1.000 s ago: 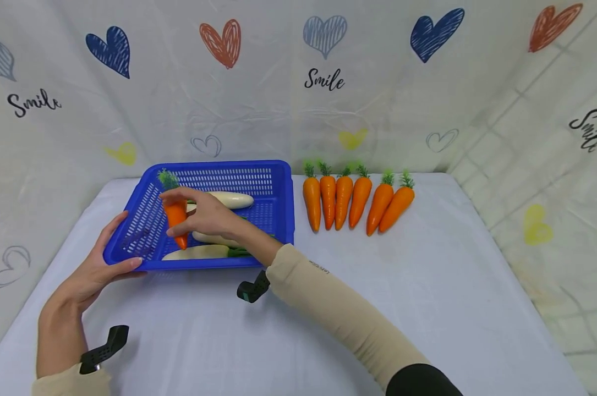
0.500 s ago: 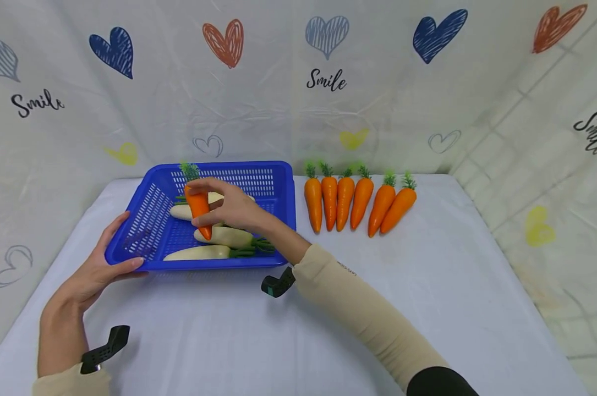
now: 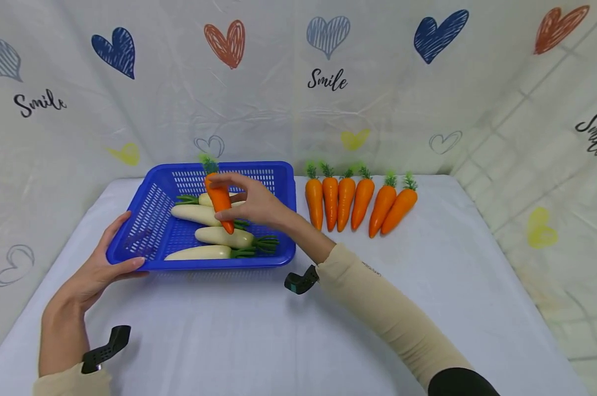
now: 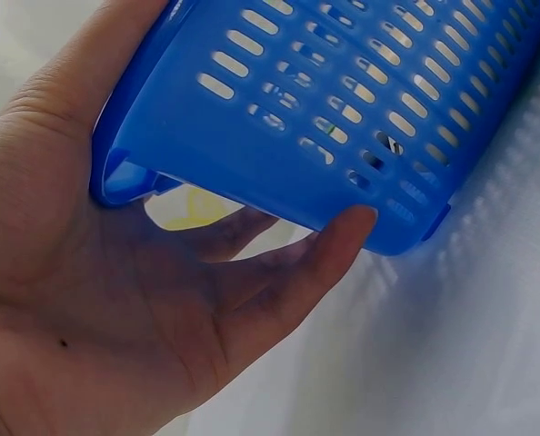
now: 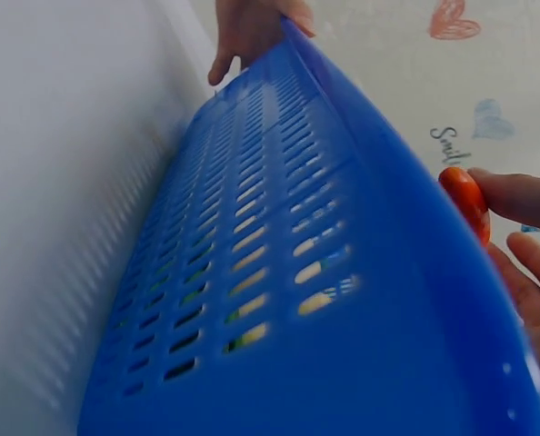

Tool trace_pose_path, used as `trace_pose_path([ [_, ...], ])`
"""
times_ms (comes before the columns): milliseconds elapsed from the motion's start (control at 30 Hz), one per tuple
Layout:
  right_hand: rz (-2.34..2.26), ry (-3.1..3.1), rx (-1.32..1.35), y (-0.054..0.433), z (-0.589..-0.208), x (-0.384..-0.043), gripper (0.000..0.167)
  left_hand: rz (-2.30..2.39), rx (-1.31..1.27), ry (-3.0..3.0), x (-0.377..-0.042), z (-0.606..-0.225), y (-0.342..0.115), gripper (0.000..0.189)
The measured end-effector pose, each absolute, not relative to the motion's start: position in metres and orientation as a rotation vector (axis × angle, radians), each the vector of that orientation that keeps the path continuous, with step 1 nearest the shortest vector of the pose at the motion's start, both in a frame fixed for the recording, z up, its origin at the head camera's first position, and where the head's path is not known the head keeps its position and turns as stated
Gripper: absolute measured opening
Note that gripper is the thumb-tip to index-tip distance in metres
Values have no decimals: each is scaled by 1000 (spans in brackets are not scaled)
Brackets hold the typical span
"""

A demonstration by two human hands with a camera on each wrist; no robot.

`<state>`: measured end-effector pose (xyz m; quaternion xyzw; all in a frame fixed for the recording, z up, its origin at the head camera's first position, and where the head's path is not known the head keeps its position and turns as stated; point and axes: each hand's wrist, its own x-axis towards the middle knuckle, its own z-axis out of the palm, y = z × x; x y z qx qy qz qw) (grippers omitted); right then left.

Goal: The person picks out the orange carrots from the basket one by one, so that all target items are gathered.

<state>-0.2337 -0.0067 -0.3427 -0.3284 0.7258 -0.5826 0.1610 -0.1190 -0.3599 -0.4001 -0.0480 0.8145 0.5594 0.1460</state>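
Observation:
My right hand (image 3: 258, 201) pinches an orange carrot (image 3: 219, 198) between thumb and fingers, its green top pointing up and away. That carrot hangs over the blue plastic basket (image 3: 209, 265), tip towards me. Several white radishes (image 3: 224, 237) with green stems lie inside the basket, one partly hidden behind the carrot and hand. At the basket's near left corner, my left hand (image 3: 97, 269) grips the rim, thumb over it. The left wrist view shows this hand (image 4: 161, 300) with fingers against the basket's slotted wall (image 4: 270, 118). From the right wrist view, only the carrot's end (image 5: 465, 202) shows beyond the rim.
To the right of the basket, several carrots (image 3: 346, 203) lie in a row on the white-clothed table (image 3: 377, 291). Behind the table hangs a pale curtain (image 3: 268, 110) printed with hearts.
My right hand has moved the carrot from the basket's left part rightward to its middle, uncovering more radishes. The left hand keeps its grip on the corner.

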Motion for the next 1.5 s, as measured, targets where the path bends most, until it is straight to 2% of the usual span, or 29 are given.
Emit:
trace_pose_path([
  [267,-1674,2087,-880,12,-341,-237,61,1601,-132,2355,-118,-400,-359,97],
  [633,-1660,2182,-952,35,-339,-241,32,1593,-135,2364,-118,-397,-360,97],
  [867,-1696,2183,-907,48,-338,-242,28,1585,-132,2370,-117,-397,-360,96],
  [1500,-1773,2222,-856,92,-339,-245,32,1568,-132,2383,-118,-398,-360,97],
])
